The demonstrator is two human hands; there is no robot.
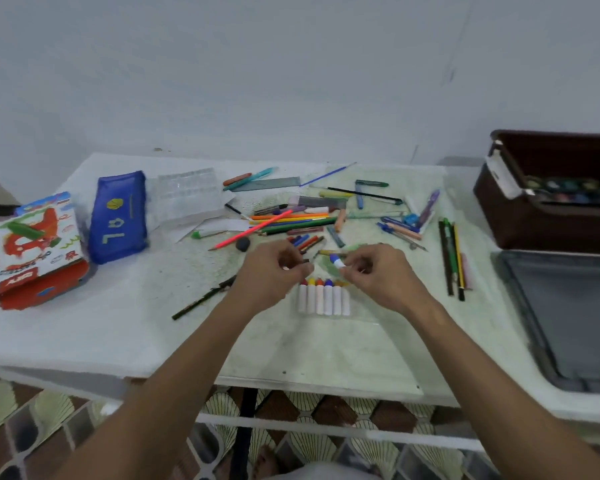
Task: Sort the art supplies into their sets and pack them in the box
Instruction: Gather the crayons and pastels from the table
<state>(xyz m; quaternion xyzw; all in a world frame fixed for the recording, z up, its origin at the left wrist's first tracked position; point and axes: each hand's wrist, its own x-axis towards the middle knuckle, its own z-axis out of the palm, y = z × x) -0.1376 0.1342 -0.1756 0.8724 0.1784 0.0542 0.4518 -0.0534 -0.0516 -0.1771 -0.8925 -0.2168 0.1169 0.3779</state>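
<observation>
Tabletop [84, 334], pale, scattered with supplies.

Centre of frame: five crayons [324, 296], white-wrapped, tips red, yellow, orange, blue and orange, lying side by side and touching.

Right hand [383, 277], just above that row: its grip pinches a sixth, blue-tipped crayon [336, 261]. Left hand [274, 273], beside it: fingers curled, whether its grip holds anything cannot be told.

Directly behind the hands: a loose heap of coloured pencils [291, 221], pens and crayons, number not countable.

Right of centre: about four pencils [452, 258] laid parallel.

Upper right: dark brown box [520, 233], open, holding small round paint pots, blurred. Below it, a grey tray [534, 306].

Left: blue pencil case [118, 216]; a red printed carton [37, 254]; a clear plastic tray [191, 192].
</observation>
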